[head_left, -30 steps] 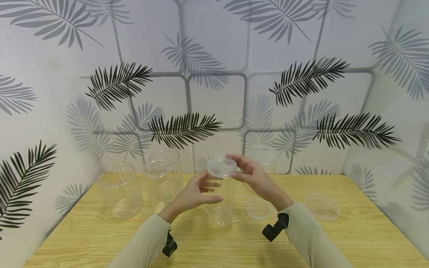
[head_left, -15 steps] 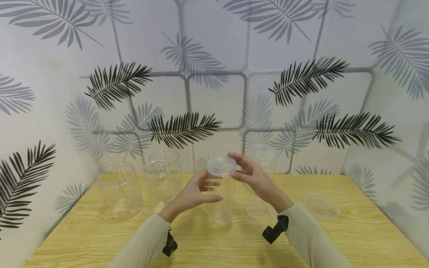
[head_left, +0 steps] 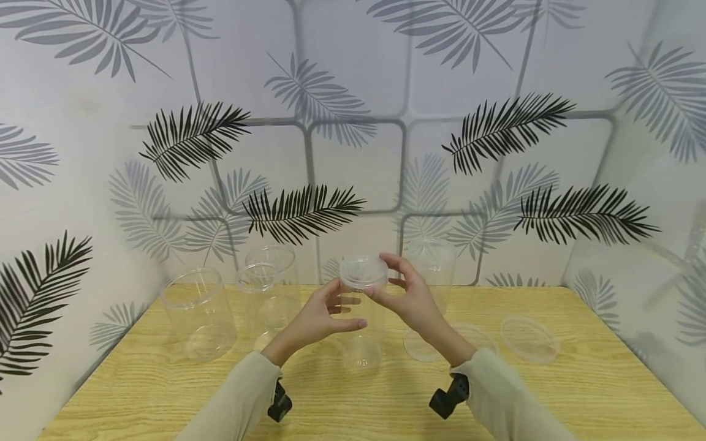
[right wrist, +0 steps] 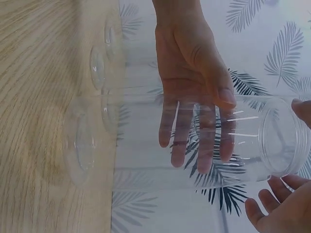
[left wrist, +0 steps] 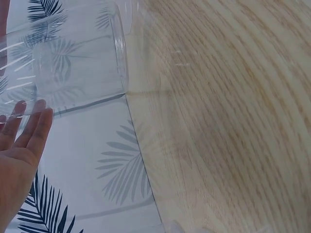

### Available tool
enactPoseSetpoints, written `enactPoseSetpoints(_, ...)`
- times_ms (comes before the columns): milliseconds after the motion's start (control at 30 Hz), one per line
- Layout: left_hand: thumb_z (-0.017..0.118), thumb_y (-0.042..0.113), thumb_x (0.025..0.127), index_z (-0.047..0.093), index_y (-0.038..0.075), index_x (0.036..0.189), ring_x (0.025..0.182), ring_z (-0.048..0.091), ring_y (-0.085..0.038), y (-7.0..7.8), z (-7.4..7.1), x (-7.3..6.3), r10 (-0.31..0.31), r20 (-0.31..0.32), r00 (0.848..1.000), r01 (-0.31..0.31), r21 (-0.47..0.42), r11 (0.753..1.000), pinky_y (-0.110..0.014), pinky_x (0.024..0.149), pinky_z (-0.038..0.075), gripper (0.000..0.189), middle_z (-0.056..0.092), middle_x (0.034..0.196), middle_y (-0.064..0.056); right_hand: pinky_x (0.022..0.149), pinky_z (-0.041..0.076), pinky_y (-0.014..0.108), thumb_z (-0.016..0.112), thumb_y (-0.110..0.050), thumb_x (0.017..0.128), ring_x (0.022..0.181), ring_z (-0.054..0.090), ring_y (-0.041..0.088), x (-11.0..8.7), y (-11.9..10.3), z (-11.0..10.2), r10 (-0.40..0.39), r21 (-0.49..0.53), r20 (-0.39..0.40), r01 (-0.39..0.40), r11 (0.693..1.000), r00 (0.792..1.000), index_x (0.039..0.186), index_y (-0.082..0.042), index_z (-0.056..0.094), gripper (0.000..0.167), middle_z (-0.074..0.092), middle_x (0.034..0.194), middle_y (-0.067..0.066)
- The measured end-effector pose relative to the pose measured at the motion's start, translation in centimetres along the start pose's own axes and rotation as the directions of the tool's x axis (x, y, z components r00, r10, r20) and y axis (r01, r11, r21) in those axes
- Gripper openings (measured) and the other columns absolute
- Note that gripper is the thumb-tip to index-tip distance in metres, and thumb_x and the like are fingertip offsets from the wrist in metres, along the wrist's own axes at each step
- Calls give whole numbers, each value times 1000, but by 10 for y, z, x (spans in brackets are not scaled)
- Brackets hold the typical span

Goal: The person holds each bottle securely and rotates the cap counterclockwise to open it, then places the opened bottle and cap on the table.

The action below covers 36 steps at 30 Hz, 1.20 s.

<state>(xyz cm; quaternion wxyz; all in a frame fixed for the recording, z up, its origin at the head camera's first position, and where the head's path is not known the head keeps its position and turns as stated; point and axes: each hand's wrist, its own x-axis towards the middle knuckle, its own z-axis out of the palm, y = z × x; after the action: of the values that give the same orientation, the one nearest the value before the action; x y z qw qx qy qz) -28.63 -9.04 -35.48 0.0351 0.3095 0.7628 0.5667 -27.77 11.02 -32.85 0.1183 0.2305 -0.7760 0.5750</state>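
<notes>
Head view. The jar (head_left: 372,334) stands upright on the table (head_left: 358,410) between your hands, the lid (head_left: 363,271) over its mouth. Your left hand (head_left: 306,318) holds the jar, fingers behind and thumb in front; your right hand (head_left: 416,301) grips the lid's rim between thumb and fingers. Compared with half a second ago, your right thumb has moved leftward along the front of the rim, while your left hand has kept its place. This suggests a turn of the lid or a fresh grip on it; which cannot be told, nor whether it is fully seated.

Left wrist view. Your left fingertips meet the jar's clear side; the lid lies out of frame.

Right wrist view. Your left fingers, fairly straight, show through the jar. Your right thumb and fingers flank the lid at opposite edges.
</notes>
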Motion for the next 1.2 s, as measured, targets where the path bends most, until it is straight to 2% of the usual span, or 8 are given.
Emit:
enactPoseSetpoints(200,72,8,77,36,12,137,117,51,-38,11,0,-4,8,11,1000,-8,0,1000,-52,97,41,70,49,130,-16,99,40,47,72,-13,78,119,44,29,0,0,1,-26,-19,-6,25,999,1000,133,-2,40,64,48,128,14)
enactPoseSetpoints(400,74,15,76,35,20,138,116,53,-32,-12,-1,2,28,11,1000,-28,-3,1000,-47,96,44,73,50,130,-11,90,49,41,68,-17,83,117,47,32,2,3,-7,1,46,120,-6,999,993,136,-9,37,62,44,133,12)
enactPoseSetpoints(500,75,15,75,35,24,138,116,53,-31,-21,-2,4,29,16,999,-29,-14,999,-48,96,44,75,50,130,-8,91,49,39,65,-20,86,118,47,31,6,6,-14,-8,155,244,-31,987,970,139,-10,34,62,41,136,11)
enactPoseSetpoints(633,76,14,75,35,22,138,115,54,-28,-22,-2,4,34,27,999,-34,-18,999,-46,96,45,76,50,130,-9,94,46,33,62,-18,87,119,47,20,15,12,-23,-44,305,387,-83,949,921,141,-6,29,64,40,137,9)
enactPoseSetpoints(767,76,16,75,34,20,138,113,55,-26,-22,-1,3,46,40,998,-45,-9,999,-43,95,46,76,50,129,-11,95,43,27,59,-13,89,119,45,13,21,19,-28,-85,381,459,-110,918,884,142,-1,24,65,43,134,4)
enactPoseSetpoints(867,76,17,75,35,21,138,113,55,-26,-22,0,4,39,44,998,-39,-5,999,-42,95,46,76,50,129,-11,95,42,26,58,-11,90,119,44,13,23,23,-30,-97,395,483,-118,911,870,142,0,23,64,43,134,2)
enactPoseSetpoints(1067,76,17,75,35,21,138,114,55,-26,-22,0,4,35,44,998,-34,-10,999,-43,96,45,75,49,130,-12,94,43,25,59,-12,88,118,45,12,21,20,-30,-96,393,468,-109,913,879,143,-2,23,66,41,135,4)
enactPoseSetpoints(1200,75,16,75,36,22,137,115,54,-26,-23,0,5,35,34,999,-35,-4,999,-44,97,45,74,50,130,-10,94,45,25,63,-15,86,119,45,12,16,15,-28,-62,352,403,-92,932,913,142,-6,26,68,36,140,10)
